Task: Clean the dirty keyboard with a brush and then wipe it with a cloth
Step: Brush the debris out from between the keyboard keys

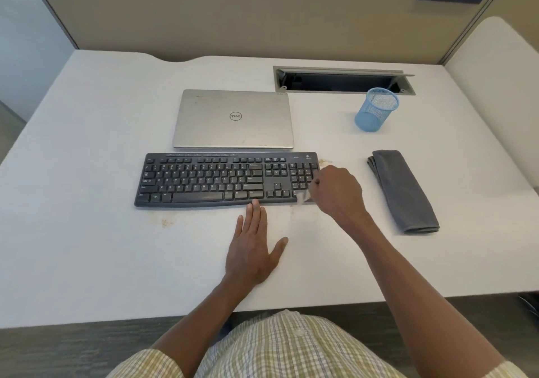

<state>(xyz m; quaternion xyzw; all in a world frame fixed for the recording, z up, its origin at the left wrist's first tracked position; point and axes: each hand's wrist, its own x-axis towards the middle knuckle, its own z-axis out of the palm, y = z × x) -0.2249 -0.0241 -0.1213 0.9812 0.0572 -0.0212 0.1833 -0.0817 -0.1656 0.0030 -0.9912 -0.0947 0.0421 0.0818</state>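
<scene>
A black keyboard [215,180] lies across the middle of the white desk [102,246]. My right hand [335,192] grips a small brush [302,196], whose pale bristles are blurred over the keyboard's front right corner by the number pad. My left hand [253,246] lies flat on the desk, fingers straight, fingertips touching the keyboard's front edge. A folded grey cloth [404,191] lies on the desk to the right, apart from both hands. Yellowish crumbs [166,222] sit on the desk in front of the keyboard's left part, and more crumbs [325,161] lie by its back right corner.
A closed silver laptop [233,118] lies just behind the keyboard. A blue mesh pen cup [376,109] stands at the back right, in front of an open cable slot [341,81] in the desk. Partition walls close the back and right.
</scene>
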